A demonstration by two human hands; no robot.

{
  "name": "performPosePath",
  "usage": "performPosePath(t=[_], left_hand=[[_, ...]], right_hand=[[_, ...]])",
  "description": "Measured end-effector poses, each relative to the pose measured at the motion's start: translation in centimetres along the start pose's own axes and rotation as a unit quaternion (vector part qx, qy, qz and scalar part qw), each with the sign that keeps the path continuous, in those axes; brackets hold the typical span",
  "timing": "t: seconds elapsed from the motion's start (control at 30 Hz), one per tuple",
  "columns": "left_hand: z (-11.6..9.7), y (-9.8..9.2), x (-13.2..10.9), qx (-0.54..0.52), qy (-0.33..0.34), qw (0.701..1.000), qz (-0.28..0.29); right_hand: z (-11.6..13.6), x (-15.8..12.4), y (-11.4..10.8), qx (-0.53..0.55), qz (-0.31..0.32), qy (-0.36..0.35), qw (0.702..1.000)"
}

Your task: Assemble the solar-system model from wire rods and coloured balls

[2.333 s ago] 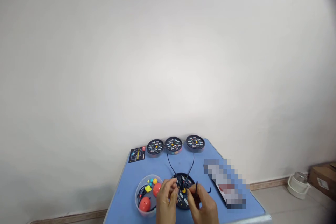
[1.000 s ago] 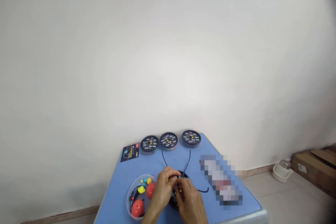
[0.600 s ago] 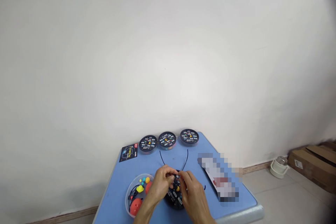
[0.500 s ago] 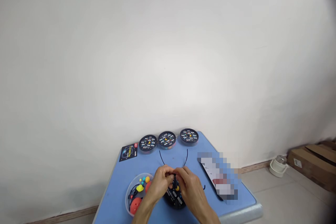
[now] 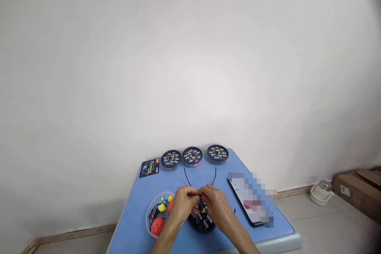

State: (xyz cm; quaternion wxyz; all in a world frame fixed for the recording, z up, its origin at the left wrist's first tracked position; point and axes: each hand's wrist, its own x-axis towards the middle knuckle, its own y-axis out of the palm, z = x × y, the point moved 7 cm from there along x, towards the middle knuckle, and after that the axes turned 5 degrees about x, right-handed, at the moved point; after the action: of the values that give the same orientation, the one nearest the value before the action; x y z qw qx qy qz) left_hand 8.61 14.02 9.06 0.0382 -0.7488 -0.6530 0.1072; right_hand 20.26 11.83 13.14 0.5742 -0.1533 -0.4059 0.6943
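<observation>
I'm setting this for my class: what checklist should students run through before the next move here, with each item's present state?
1. Left hand and right hand both at the centre of the black round disc: ok.
2. What each grip holds: hidden by fingers: cannot tell.
3. Thin black wire arching away from the hands, caught on nothing visible: ok.
4. Clear round plastic tub holding a red half-sphere, apart from the disc: ok.
5. Three dark round tins along the far edge of the blue table: ok.

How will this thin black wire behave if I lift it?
The thin black wire is probably springy rather than floppy: it stands in an arc above the blue table with nothing visible propping it. Being so thin, it is likely light, and it may bend easily if pushed sideways.
</observation>
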Motion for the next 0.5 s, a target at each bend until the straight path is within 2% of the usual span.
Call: performPosePath(t=[0.17, 0.33, 0.5], left_hand=[[1.1, 0.6, -0.1, 0.03, -0.03, 0.999, 0.004], [1.7, 0.6, -0.4, 0.079, -0.049, 0.996, -0.017], [1.3, 0.8, -0.8, 0.121, -0.066, 0.99, -0.031]], right_hand=[[-0.4, 0.1, 0.9, -0.039, 0.053, 0.021, 0.998], [-0.8, -0.2, 1.2, -0.069, 0.063, 0.036, 0.995], [-0.8, 0.0, 1.3, -0.092, 0.07, 0.031, 0.993]])
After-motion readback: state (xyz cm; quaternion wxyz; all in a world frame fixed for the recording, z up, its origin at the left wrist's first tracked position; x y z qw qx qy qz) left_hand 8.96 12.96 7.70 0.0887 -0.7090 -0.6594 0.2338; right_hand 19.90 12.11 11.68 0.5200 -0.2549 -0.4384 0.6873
